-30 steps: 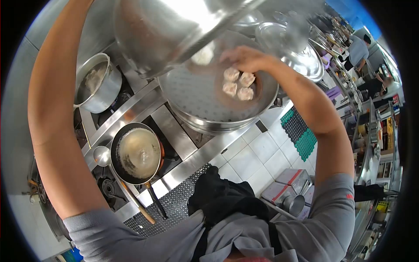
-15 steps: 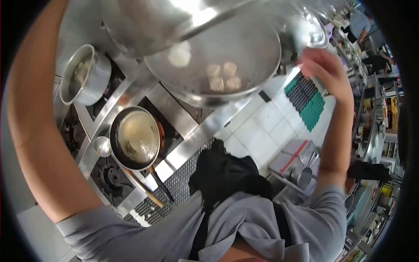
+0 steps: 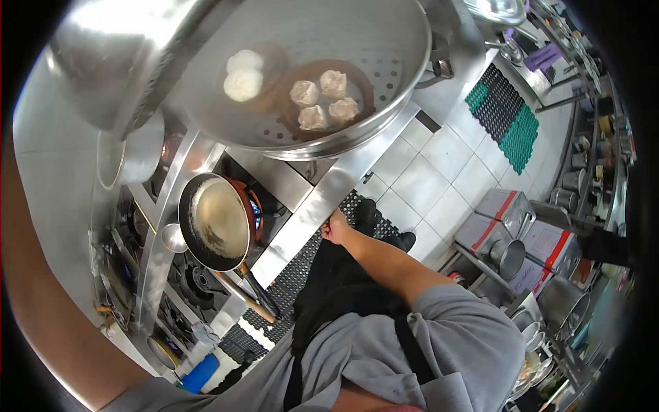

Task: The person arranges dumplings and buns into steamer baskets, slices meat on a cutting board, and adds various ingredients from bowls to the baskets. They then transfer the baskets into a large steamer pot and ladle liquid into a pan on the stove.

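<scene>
A wide metal steamer (image 3: 408, 113) holds two white buns (image 3: 244, 82) and several dumplings (image 3: 333, 84) on a round brown liner. The big domed lid (image 3: 110, 62) is tilted over the steamer's left side. My left forearm rises along the left edge; my left hand is out of view. At the stove's front edge (image 3: 302, 223), my right hand (image 3: 335, 226) has its fingers curled in, and what they hold is hidden. To its left, a black frying pan (image 3: 220, 223) with pale, glossy liquid sits over a lit burner.
A deep pot (image 3: 141, 154) stands behind the frying pan, partly under the lid. A ladle (image 3: 174, 237) lies beside the pan. Tins with red stripes (image 3: 504, 206), a saucepan (image 3: 508, 257) and rubber mats (image 3: 519, 137) are on the right.
My right hand has come down from the upper right to the stove's front edge. The lid has shifted left, showing more of the steamer and both buns. The view has shifted.
</scene>
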Available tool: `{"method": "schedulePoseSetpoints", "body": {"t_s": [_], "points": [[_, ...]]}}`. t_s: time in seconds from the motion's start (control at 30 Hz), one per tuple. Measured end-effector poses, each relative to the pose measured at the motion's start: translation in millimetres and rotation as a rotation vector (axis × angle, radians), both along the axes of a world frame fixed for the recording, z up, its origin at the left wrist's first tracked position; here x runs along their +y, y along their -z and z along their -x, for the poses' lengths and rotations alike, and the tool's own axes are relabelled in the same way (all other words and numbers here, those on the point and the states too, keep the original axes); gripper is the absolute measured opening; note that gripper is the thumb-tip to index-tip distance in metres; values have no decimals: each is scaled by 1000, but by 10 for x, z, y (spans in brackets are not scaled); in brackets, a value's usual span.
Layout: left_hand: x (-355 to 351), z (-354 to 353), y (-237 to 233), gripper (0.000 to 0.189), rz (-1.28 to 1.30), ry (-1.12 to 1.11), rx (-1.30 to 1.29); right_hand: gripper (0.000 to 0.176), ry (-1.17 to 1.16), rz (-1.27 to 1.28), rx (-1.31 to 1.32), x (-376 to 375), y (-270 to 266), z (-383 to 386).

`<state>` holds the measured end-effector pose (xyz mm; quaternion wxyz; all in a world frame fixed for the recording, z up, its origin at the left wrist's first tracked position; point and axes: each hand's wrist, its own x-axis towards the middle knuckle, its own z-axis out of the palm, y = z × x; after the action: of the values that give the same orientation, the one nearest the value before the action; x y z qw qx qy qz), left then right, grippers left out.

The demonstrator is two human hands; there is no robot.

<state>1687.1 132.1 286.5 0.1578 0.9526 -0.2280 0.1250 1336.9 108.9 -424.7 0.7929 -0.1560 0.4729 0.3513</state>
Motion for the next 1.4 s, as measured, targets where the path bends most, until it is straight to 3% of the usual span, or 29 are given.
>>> {"method": "schedulePoseSetpoints", "body": {"t_s": [0.07,0.1,0.2,0.23,0.33,0.37,0.43,0.47,0.53,0.6,0.73,0.8,0.87,0.93,1.0,1.07,1.13,1.2,1.27,1.3,1.4], "points": [[-66,38,30,66,-12,13,-10,65,-246,467,6,17,-330,6],[-95,54,51,66,-12,20,-12,63,-265,597,-93,30,-426,30],[-205,127,89,66,-29,36,-37,59,-123,1364,-514,609,1218,322],[-235,140,99,66,-34,48,-41,62,-109,938,-422,448,761,293],[-368,168,170,66,-47,78,-58,73,-45,264,-171,-366,-567,289],[-436,171,192,66,-52,99,-59,83,-66,225,-189,-613,-478,434],[-591,201,267,66,-51,158,-60,67,-289,426,-280,-1192,-536,919],[-718,225,298,66,-55,200,-64,59,-371,556,-291,-1486,-732,1250],[-949,292,417,66,-76,291,-53,64,-451,611,-299,-2113,-1324,2047],[-1111,346,532,66,-90,396,-50,65,-340,582,-324,-2616,-2282,2916],[-1676,651,913,66,-41,653,52,64,265,1020,-520,-2678,-4210,4984],[-1941,805,993,66,-57,690,100,53,590,1551,-462,-2208,-4948,6021],[-2058,1024,986,66,-83,690,106,38,1021,1979,-90,-1600,-5238,6989],[-2059,1176,933,66,-97,674,114,33,1368,2173,581,-1128,-4984,8163],[-2074,1298,873,66,-107,653,118,34,1284,2062,1240,-703,-4550,9027],[-2095,1460,782,66,-110,638,118,41,1058,1747,1475,-321,-3960,9636],[-2092,1553,648,66,-120,633,121,42,1312,1231,1289,-123,-3270,10071],[-2049,1570,504,66,-128,622,112,41,1365,1103,1212,-144,-2735,10009],[-2017,1508,305,67,-146,617,111,41,1636,1070,896,-211,-2456,9903],[-2022,1437,198,67,-161,625,111,47,1595,1076,874,-260,-2349,9959],[-1928,1150,-158,67,-228,626,112,38,1584,1264,991,-338,-2112,10029]]}}
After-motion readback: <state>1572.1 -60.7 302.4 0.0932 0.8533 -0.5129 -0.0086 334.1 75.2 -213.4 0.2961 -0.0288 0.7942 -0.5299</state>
